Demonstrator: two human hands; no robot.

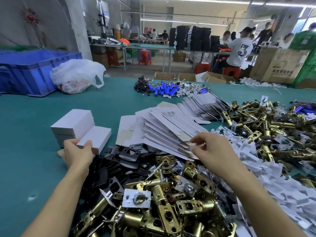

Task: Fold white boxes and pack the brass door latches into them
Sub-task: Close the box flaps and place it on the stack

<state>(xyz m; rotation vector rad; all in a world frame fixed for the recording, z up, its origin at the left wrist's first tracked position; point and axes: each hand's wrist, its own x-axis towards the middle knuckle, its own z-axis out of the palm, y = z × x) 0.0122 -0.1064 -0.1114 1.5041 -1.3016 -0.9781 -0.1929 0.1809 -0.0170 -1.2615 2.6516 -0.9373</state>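
Observation:
My left hand [77, 152] grips the near end of a folded white box [97, 136] that lies against a stack of closed white boxes [71, 124] on the green table. My right hand [212, 147] reaches to the near edge of a fanned pile of flat white box blanks [169, 127], its fingertips pinching at the edge of a blank. A heap of brass door latches [162, 202] lies in front of me between my forearms. More brass latches [266, 124] are piled at the right.
Black strike plates [119, 161] lie under my left wrist. White plastic pieces [273, 177] are spread at the right. Farther back are blue batteries with wires [164, 89], a white plastic bag [77, 76] and a blue crate [32, 69]. People work at tables behind.

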